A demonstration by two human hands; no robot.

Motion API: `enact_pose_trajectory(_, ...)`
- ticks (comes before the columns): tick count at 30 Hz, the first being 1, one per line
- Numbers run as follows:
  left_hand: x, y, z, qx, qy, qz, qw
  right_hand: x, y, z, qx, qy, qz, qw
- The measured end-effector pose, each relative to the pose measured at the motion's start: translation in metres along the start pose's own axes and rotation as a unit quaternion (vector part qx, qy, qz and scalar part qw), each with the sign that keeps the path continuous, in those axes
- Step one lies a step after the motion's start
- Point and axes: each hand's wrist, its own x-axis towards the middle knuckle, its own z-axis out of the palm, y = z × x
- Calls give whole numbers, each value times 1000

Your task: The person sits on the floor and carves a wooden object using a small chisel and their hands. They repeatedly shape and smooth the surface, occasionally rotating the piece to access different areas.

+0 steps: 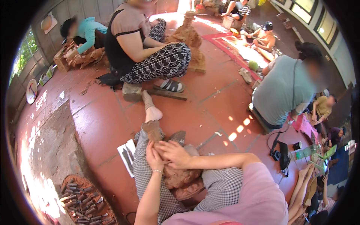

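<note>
Between my knees rests a lumpy reddish-brown carving (182,175), its surface uneven; I cannot tell whether it is wood or clay. Both hands meet at its upper left part. My left hand (153,157) is closed, with fingers curled against the piece. Across from it, my right hand (175,154) bends its fingers over the same spot, close against the left. A thin stick-like end (167,162) shows between the palms; the rest of it is hidden. Just beyond my fingers, a brown block (152,130) rises from the piece.
Dark narrow tools lie on white paper (126,157) left of my leg. A tray of several handled tools (84,200) stands at lower left. Ahead, a person (140,48) sits beside a tall figure sculpture (189,41). Another person (281,90) sits at right, near a black bag (284,157).
</note>
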Motion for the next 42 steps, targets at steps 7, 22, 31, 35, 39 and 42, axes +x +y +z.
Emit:
enact_pose_trajectory(7,4,11,4,-4,3,-4,1000,6,2,-7,-22,19,-30,999)
enact_pose_trajectory(22,0,9,0,28,-2,-9,1000,-3,8,-17,57,-24,-27,998)
enact_pose_trajectory(31,3,8,3,-1,12,2,1000,7,11,-8,80,-3,-16,997)
enact_pose_trajectory(35,-1,7,4,9,25,4,1000,-8,16,-21,96,-35,-3,995)
enact_pose_trajectory(39,2,1,4,4,41,36,998,8,9,-17,82,-19,-34,996)
enact_pose_trajectory(42,4,-1,7,15,32,51,998,1,22,-9,93,-14,-19,995)
